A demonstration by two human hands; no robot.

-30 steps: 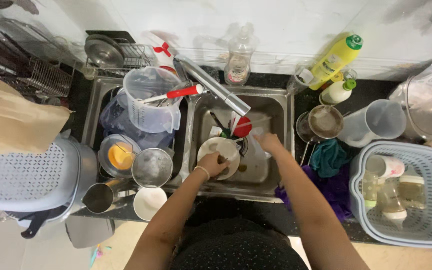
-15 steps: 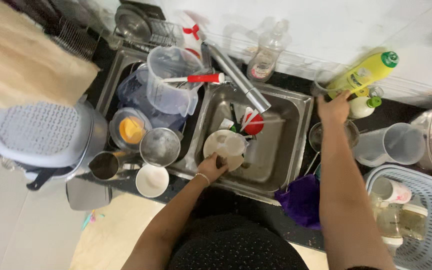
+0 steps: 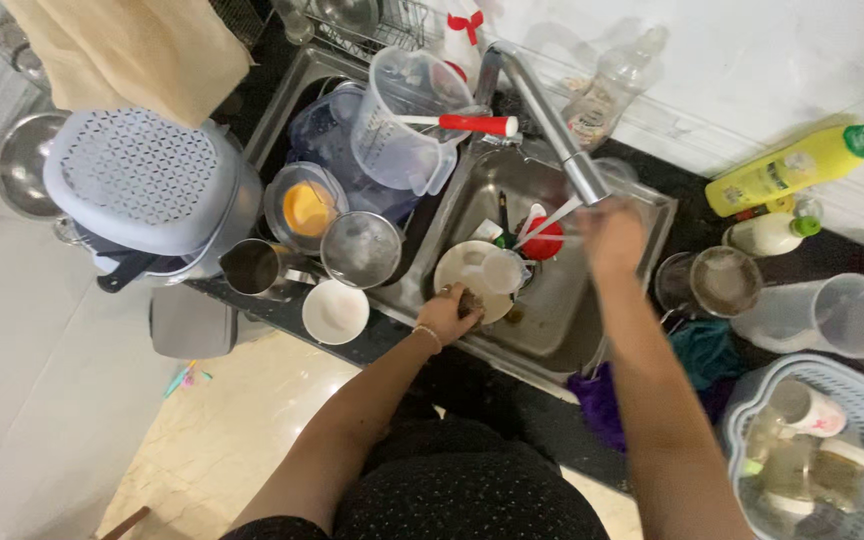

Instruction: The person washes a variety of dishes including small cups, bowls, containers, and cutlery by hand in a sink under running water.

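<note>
Returning from yellow bottle (image 3: 790,171), right hand (image 3: 612,238).

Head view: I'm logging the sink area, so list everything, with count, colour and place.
Sink: double, steel, centre.
Tap: one, steel, over right basin.
Plate: one, cream, right basin.
Red cup: one, right basin.
Measuring jug: one, clear, left basin.
Steel cups: two, front left.
White bowl: one, counter edge.
Yellow bottle: one, green cap, right counter.
Baskets: two, pale blue, far left and right.
Left hand: on plate rim.
Right hand: blurred, below the spout.
</note>
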